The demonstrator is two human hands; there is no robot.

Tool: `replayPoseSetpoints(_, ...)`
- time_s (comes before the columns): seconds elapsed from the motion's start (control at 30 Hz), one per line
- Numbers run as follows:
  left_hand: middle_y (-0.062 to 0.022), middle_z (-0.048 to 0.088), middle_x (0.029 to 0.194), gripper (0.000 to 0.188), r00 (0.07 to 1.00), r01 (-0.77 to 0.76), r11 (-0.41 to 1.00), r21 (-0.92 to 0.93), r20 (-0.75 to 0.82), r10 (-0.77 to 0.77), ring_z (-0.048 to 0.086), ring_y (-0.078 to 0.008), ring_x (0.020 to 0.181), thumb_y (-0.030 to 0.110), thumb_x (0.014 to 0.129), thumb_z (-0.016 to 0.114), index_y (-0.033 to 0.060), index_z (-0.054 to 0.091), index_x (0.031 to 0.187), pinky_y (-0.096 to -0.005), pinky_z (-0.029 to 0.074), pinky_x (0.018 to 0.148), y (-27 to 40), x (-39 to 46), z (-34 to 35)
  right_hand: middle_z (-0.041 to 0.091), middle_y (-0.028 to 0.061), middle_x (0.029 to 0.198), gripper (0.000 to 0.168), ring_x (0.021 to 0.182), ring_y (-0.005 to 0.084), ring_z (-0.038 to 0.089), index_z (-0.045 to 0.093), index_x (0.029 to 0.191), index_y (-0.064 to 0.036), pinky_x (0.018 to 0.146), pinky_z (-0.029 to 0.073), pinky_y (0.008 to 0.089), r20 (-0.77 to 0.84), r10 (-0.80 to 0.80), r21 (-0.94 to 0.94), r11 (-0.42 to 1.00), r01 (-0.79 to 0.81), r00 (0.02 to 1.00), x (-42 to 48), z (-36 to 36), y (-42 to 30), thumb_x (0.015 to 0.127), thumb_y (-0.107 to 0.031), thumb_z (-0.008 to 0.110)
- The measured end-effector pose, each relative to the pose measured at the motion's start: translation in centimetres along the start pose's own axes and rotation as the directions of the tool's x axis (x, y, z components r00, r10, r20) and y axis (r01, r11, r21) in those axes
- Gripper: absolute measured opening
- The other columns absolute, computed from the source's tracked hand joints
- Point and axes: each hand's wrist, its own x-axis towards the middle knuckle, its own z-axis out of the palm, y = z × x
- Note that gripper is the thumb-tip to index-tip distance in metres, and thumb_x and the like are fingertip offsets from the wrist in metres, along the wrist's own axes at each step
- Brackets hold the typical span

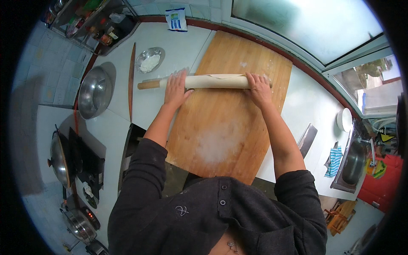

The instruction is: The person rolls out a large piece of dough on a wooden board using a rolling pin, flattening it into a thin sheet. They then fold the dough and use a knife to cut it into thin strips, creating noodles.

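A wooden rolling pin [148,85] lies crosswise over the far half of a large wooden board [220,111]. A pale sheet of dough [216,81] is wound around it, with a loose edge showing on top. The pin's bare left end sticks out past the board. My left hand [175,89] lies over the left part of the roll, its fingertips slightly blurred and its thumb on the near side. At the right end, my right hand [259,90] curls over the dough. White flour [220,143] is dusted on the board's near half.
To the left are a small metal bowl of flour [150,63], a slim wooden rod [131,83] and a large steel bowl [95,92]. A cleaver [307,140] lies right of the board, near a white bowl [344,120] and a sink [352,162]. A packet [176,19] stands behind.
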Motion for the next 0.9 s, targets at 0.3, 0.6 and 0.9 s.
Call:
replayPoseSetpoints(0.3, -0.016, 0.05, 0.131, 0.076, 0.958, -0.009, 0.996, -0.089, 0.286, 0.035, 0.046, -0.0323, 0.12, 0.038, 0.08, 0.069, 0.0032, 0.037, 0.139, -0.0449, 0.029, 0.107, 1.8, 1.8, -0.6, 0.059, 0.008, 0.11, 0.064, 0.104, 0.0276, 0.056, 0.043, 0.136, -0.015, 0.087, 0.044, 0.0413, 0.134, -0.127, -0.039, 0.99, 0.134, 0.983, -2.0, -0.6, 5.2, 0.078, -0.026, 0.069)
replayPoseSetpoints(0.6, -0.0178, 0.039, 0.144, 0.07, 0.995, -0.022, 0.999, -0.025, 0.096, 0.024, 0.036, -0.0355, 0.133, 0.049, 0.091, 0.049, 0.0015, 0.036, 0.14, -0.0465, 0.02, 0.114, 2.7, 10.1, 3.1, 0.051, 0.0157, 0.133, 0.056, 0.124, 0.0316, 0.046, 0.044, 0.135, -0.007, 0.11, 0.027, 0.047, -0.14, 0.186, 0.024, 0.983, -0.185, 0.972, 0.0, -0.5, 9.9, 0.089, -0.038, 0.058)
replayPoseSetpoints(0.9, -0.0195, 0.043, 0.14, 0.056, 0.99, 0.071, 0.983, -0.171, -0.107, -0.09, 0.039, -0.0361, 0.13, 0.037, 0.093, 0.051, 0.0014, 0.04, 0.136, -0.0455, 0.027, 0.111, 1.7, 12.6, 4.8, 0.039, 0.0125, 0.146, 0.069, 0.137, 0.032, 0.032, 0.034, 0.143, -0.009, 0.115, 0.022, 0.0451, -0.033, 0.165, -0.127, 0.978, -0.168, 0.986, 3.8, 0.7, 9.1, 0.088, -0.041, 0.058)
